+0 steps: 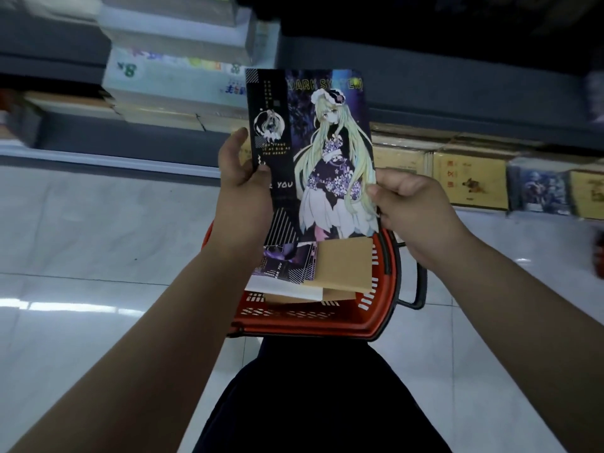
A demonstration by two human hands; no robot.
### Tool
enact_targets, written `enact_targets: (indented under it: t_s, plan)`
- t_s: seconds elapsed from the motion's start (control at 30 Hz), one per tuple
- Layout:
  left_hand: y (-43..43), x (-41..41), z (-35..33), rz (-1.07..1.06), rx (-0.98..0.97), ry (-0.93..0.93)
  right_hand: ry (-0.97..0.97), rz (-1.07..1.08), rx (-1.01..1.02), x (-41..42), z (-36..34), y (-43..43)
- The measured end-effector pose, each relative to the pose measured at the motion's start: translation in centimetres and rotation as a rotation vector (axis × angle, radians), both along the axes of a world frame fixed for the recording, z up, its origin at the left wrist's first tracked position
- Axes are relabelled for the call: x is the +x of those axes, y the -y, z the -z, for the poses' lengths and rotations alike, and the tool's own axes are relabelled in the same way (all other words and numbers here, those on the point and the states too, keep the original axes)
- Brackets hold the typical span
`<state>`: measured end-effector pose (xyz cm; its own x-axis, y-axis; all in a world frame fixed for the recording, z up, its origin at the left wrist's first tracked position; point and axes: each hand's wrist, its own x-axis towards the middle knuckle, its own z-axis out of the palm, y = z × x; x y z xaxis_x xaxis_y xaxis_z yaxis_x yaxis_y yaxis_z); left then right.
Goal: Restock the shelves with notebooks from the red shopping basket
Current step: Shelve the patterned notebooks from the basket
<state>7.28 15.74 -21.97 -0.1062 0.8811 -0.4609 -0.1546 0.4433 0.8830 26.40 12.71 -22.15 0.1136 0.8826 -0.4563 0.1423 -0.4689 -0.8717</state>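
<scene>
The fingers (235,148) of the left hand (243,181) were curled round the left edge of a dark notebook (313,152), thumb pressed on its cover and the other fingers behind it. The right hand (411,204) pinched the notebook's right edge, thumb on the cover near the lower corner and the remaining fingers folded behind. Both hands held the notebook upright in the air, its cover facing the camera and showing a long-haired cartoon figure in a purple flowered dress under the words "DARK SYSTEM".

Directly below the notebook sat the red shopping basket (385,308) on the white tiled floor (81,223), its black handle (418,289) folded out to the right. Inside lay more notebooks: one with a matching dark purple cover (287,263), a plain brown one (343,266) beside it, and a white one (281,291) partly under them.

Beyond the hands ran the shelves (425,103), blurred. On the left, pale stacks (176,67) were piled on them; on the right, the lowest shelf carried a row of yellow-covered books (470,181) and a blue-covered one (539,191). The person's dark clothing (310,403) filled the lower middle of the view.
</scene>
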Motion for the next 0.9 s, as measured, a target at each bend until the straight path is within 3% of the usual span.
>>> enact_targets:
  t_s: [0.23,0.53,0.9]
  plan:
    - [-0.1,0.2,-6.2,0.070,0.030,0.002,-0.044,0.098,0.046,-0.3,-5.6,1.2]
    - [0.4,0.6,-13.7,0.152,0.033,0.161,-0.053,0.178,0.113,-0.3,-12.2,2.4]
    - [1.9,1.3,-21.4,0.302,0.105,0.166,-0.025,0.213,0.179,1.1,-19.9,4.0]
